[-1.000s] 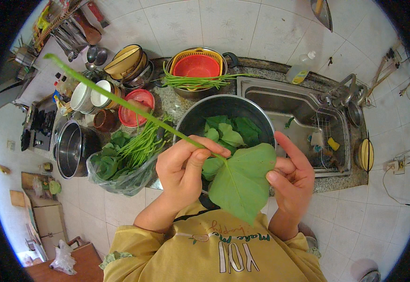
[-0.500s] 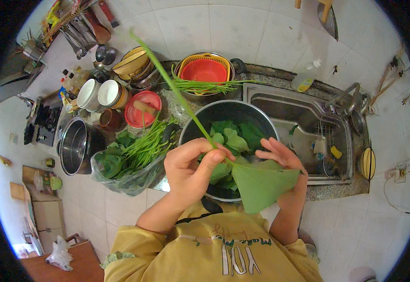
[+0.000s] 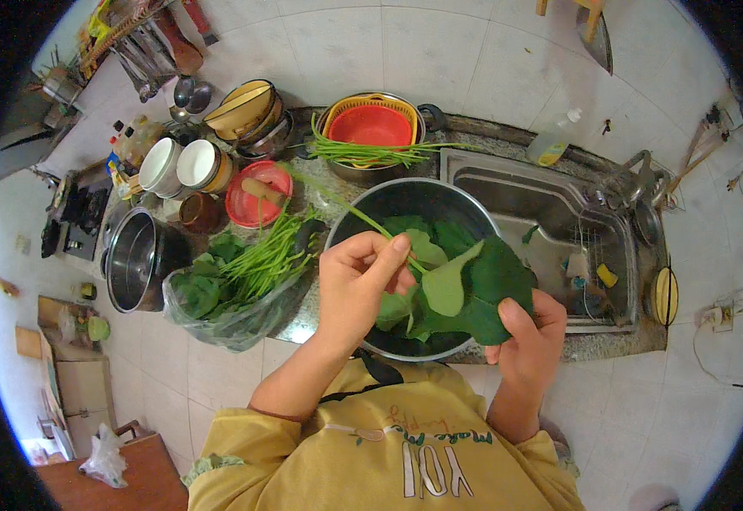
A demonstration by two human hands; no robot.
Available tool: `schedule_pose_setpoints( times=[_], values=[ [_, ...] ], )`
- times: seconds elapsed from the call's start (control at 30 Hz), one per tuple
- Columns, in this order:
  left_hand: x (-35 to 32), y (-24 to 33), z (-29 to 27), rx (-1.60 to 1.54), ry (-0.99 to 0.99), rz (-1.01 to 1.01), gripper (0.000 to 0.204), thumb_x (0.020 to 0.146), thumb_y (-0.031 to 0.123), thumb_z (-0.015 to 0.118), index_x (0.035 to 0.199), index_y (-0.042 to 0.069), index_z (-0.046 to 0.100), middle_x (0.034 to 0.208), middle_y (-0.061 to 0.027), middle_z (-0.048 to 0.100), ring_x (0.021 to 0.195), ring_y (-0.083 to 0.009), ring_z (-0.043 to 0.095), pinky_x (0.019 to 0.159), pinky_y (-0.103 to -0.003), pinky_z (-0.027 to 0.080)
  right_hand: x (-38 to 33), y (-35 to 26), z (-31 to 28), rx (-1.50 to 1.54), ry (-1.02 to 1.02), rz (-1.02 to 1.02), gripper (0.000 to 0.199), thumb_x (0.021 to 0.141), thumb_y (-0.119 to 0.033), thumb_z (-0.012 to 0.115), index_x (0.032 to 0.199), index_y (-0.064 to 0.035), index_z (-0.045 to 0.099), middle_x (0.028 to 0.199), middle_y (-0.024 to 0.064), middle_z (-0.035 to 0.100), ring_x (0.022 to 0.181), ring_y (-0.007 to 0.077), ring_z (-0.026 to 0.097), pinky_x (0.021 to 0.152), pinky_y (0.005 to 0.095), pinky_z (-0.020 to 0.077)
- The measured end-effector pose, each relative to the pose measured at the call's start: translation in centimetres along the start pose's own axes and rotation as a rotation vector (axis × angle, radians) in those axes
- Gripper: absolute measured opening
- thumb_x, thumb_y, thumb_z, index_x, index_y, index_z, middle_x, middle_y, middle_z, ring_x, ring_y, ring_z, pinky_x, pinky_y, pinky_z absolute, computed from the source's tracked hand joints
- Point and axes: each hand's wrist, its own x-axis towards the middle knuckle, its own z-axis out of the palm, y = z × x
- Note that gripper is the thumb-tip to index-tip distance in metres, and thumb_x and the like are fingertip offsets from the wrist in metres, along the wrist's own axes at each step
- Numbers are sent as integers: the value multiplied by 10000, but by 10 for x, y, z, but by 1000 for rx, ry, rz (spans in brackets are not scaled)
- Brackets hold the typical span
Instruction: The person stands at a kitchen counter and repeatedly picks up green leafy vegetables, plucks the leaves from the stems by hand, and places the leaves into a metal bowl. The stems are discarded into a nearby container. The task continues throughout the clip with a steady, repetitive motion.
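My left hand (image 3: 356, 277) pinches a green leaf stalk (image 3: 361, 218) between thumb and fingers. The stalk runs up and to the left, its far end blurred. At its lower end hangs a broad dark green leaf (image 3: 495, 289), one lobe folded over to show a paler underside. My right hand (image 3: 531, 339) is closed on the leaf's right edge, thumb on top. Both hands are above the near part of a large dark pot (image 3: 380, 201) with a metal rim. More green leaves (image 3: 395, 312) lie inside that pot, partly hidden by my hands.
Left of the pot, a plastic bag (image 3: 239, 332) holds leafy stalks. Trimmed stalks (image 3: 371, 154) lie across a pot with a red basket (image 3: 370, 126). A steel sink (image 3: 550, 255) is at right; an empty-looking dark pot (image 3: 137, 260) and bowls (image 3: 160, 166) stand left.
The leaf has turned from its pale underside to its dark upper face. My right hand's spread fingers have closed on its edge. The stalk's far end has swung lower.
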Motion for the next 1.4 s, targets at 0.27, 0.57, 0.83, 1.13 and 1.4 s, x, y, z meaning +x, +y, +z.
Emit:
schedule_pose_setpoints(
  times=[0.27, 0.57, 0.83, 1.13, 1.4],
  values=[
    [6, -26, -7, -255, -149, -158, 249, 831, 204, 553, 653, 29, 558, 505, -6, 510, 420, -61, 435, 411, -185, 310, 0, -1, 2, 34, 48, 78, 125, 751, -86, 579, 758, 39, 593, 569, 62, 559, 362, 106, 467, 293, 232, 348],
    [-3, -14, -2, 15, -34, -41, 212, 812, 162, 587, 667, 9, 566, 535, -10, 530, 461, -47, 466, 433, -174, 343, 18, 14, -10, -589, 258, -828, 166, 691, -4, 594, 842, -54, 638, 934, 68, 550, 886, 194, 507, 784, 303, 411],
    [-11, -9, 6, 23, -49, 45, 176, 809, 117, 588, 690, -12, 578, 561, -14, 540, 499, -50, 488, 450, -179, 377, 29, 25, 11, -916, -178, -785, 215, 602, -59, 691, 806, -70, 624, 880, 42, 544, 930, 273, 485, 785, 360, 409],
    [-15, -15, 12, 20, -79, 95, 174, 803, 111, 594, 676, -6, 578, 572, -20, 555, 505, -44, 488, 456, -175, 380, 31, 35, 9, -850, -121, -834, 203, 562, 10, 633, 739, -70, 574, 826, 41, 544, 870, 261, 497, 785, 371, 412],
    [-15, -13, 15, -77, -159, 2, 149, 826, 116, 565, 758, -12, 599, 605, -30, 569, 531, -54, 502, 479, -179, 395, 31, 38, 7, -739, -84, -801, 189, 578, 49, 585, 723, -67, 549, 797, 43, 555, 814, 245, 511, 840, 388, 404]
  ],
)
